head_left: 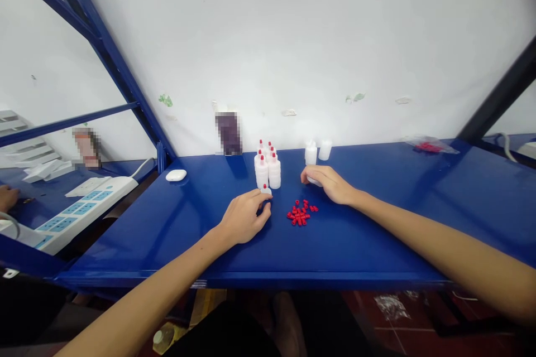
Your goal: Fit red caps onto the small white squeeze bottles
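My left hand (247,216) is curled around a small white squeeze bottle (265,191) with a red cap, its lower part hidden by my fingers. Just behind it stands a group of similar white bottles (274,172), upright with red caps on. My right hand (329,183) bends over a white bottle (314,181), mostly covered by the palm and fingers. Loose red caps (299,216) lie in a pile between my hands, nearer the front.
Behind my right hand stand more white bottles (310,153) and a white container (325,150). A clear bag (431,145) with red pieces lies at the back right of the blue table (377,251). A white case (176,175) and power strip (84,212) are leftward; another person's hand (8,198) shows far left.
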The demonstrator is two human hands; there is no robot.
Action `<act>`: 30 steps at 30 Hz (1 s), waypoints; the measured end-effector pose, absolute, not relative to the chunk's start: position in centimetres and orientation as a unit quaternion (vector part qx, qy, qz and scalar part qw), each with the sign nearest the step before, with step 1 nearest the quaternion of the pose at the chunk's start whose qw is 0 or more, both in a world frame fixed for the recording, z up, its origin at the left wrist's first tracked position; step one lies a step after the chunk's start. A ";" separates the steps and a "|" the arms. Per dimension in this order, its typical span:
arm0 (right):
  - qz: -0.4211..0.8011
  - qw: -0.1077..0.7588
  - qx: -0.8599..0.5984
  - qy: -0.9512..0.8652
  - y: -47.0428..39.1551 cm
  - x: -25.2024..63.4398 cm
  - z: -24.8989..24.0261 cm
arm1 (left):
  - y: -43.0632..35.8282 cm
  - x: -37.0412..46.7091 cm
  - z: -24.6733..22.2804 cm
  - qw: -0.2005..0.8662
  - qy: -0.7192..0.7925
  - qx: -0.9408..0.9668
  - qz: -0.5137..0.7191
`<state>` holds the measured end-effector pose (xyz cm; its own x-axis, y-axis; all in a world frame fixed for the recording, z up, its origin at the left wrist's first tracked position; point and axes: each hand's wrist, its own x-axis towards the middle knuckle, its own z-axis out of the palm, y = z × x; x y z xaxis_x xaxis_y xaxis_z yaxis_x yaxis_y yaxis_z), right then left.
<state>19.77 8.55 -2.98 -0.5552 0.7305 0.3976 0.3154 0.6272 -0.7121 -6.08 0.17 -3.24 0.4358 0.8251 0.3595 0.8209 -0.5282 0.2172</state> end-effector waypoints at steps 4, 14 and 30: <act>0.289 0.340 -0.316 -0.837 8.6 19.8 -3.1 | 0.3 -6.2 -3.3 -0.004 0.488 0.847 0.210; 0.261 0.336 -0.339 -0.839 8.8 19.7 -3.2 | 0.0 -5.8 -3.2 0.035 0.353 0.913 0.199; 0.127 0.303 -0.364 -0.872 8.2 19.7 -3.1 | 0.5 -4.3 -3.6 0.113 0.381 0.880 0.260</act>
